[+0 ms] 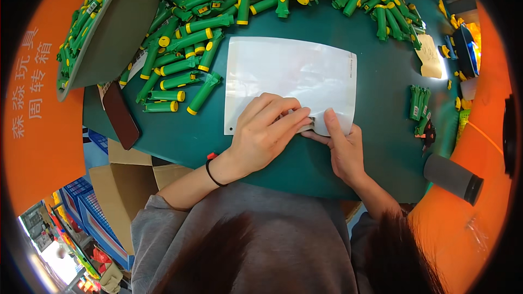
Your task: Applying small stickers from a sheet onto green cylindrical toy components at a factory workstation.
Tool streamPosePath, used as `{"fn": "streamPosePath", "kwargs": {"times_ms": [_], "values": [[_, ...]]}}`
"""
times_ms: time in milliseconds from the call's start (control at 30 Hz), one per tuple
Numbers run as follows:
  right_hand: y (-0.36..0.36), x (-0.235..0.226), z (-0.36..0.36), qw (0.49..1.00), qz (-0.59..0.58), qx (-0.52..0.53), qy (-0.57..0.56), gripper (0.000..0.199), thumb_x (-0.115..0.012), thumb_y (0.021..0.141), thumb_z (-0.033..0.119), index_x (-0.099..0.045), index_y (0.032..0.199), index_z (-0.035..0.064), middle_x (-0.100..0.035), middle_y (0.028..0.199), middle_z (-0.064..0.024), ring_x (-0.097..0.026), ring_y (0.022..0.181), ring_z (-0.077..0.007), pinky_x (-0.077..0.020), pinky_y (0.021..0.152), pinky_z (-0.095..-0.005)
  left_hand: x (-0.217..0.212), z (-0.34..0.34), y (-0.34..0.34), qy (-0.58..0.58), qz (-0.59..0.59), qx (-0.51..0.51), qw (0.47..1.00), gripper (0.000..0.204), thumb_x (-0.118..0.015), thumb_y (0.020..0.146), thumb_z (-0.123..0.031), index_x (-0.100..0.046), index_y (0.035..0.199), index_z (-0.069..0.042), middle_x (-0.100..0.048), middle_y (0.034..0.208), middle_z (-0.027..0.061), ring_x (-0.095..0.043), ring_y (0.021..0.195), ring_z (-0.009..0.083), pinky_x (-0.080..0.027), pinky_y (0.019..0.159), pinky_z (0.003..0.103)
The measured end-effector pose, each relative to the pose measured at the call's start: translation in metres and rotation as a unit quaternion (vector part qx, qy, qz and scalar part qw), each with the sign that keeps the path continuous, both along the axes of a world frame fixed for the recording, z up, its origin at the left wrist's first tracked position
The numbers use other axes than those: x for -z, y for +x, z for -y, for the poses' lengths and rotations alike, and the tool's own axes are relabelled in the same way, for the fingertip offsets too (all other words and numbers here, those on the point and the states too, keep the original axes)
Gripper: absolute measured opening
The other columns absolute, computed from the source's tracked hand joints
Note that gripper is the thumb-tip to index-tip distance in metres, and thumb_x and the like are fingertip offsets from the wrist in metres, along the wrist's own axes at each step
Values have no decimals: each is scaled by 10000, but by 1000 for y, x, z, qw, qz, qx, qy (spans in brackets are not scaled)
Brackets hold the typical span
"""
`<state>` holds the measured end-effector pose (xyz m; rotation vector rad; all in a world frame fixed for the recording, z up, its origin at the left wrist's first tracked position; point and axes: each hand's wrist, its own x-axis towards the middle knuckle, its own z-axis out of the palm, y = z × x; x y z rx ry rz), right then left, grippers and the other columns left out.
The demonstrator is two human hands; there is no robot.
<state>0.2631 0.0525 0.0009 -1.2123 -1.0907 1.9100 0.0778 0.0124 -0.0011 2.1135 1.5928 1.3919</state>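
A white, glossy plastic bag (289, 76) lies flat on the green table in front of me. At its near edge, my left hand (261, 133) comes over from the left with bent fingers and pinches the edge. My right hand (344, 147) grips the near right corner, its thumb on top and its fingers underneath. Between the two hands the edge is lifted a little, and a small dark gap shows by the left fingertips. A black band with a red piece circles my left wrist.
Green tubes with yellow ends (207, 24) pile across the far side and left. More fill a grey tub (103, 38) at far left. A dark red phone-like slab (121, 115) lies left; a grey cylinder (449, 177) lies right. Cardboard boxes (122, 185) stand below the table.
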Motion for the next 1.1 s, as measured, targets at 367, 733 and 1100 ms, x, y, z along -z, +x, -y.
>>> {"fn": "streamPosePath", "kwargs": {"times_ms": [367,733,1100], "values": [[-6,-19,-3,997,-28,32,-67,354,-575,1018,263,-598,1152,-65,-663,1084,-150,-688,945,-202,-636,780,-343,-8,-2,2,13,27,15,999,264,-802,692,-26,-719,942,-47,-659,933,34,-599,802,212,-483,671,320],[0,-3,-2,999,-34,0,-26,334,-577,1018,234,-632,1114,-81,-675,1068,-151,-689,949,-198,-633,801,-355,0,-1,0,4,42,5,999,245,-819,672,28,-736,893,-37,-670,914,42,-597,801,210,-488,659,304],[24,-36,-45,936,294,-133,137,297,-629,986,282,-652,1088,4,-682,898,-93,-621,730,-132,-512,654,-277,-5,-9,-16,-177,223,41,958,112,-707,846,35,-654,934,-11,-643,953,58,-567,829,132,-461,714,235]]}}
